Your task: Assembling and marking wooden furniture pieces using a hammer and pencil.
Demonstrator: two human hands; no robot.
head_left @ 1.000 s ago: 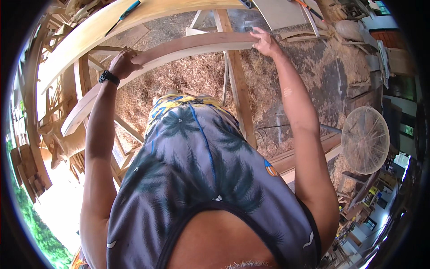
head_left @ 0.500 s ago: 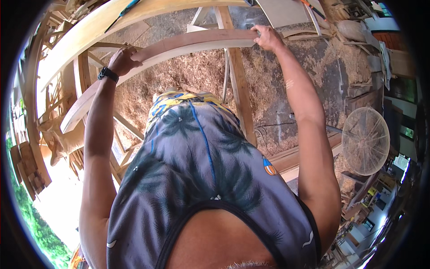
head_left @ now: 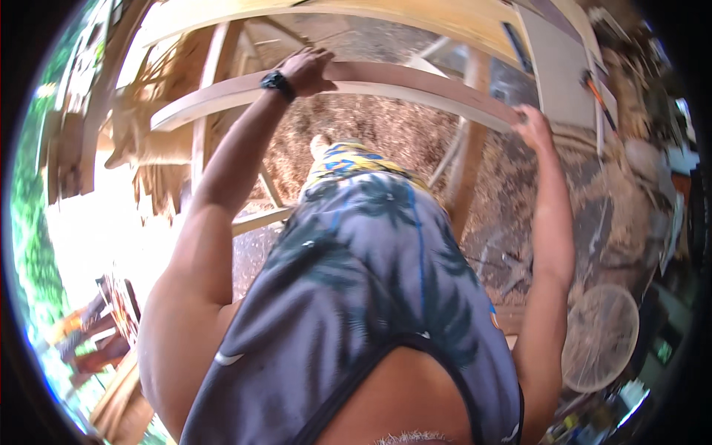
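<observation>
A long curved wooden beam (head_left: 415, 83), reddish-brown on top and paler along its near side, arches across the upper part of the head view. My left hand (head_left: 307, 73), with a dark watch at the wrist, lies over the beam left of its middle, fingers across the top and thumb low on the near side. At the right end, my right hand (head_left: 535, 129) pinches the beam's tip between thumb and fingers. Both arms reach forward. Whether anything supports the beam from below is hard to make out.
Beyond the beam runs a larger curved pale timber (head_left: 356, 16). A white panel (head_left: 560, 70) carries an orange-and-black tool (head_left: 599, 100). One wooden post (head_left: 467, 167) stands under the beam. Wood shavings (head_left: 386, 127) cover the floor. A round fan (head_left: 601, 338) stands at the right.
The view has swung, so the surroundings sit differently. In the picture the beam has shifted right and tilted down at its right end, with both hands still on it.
</observation>
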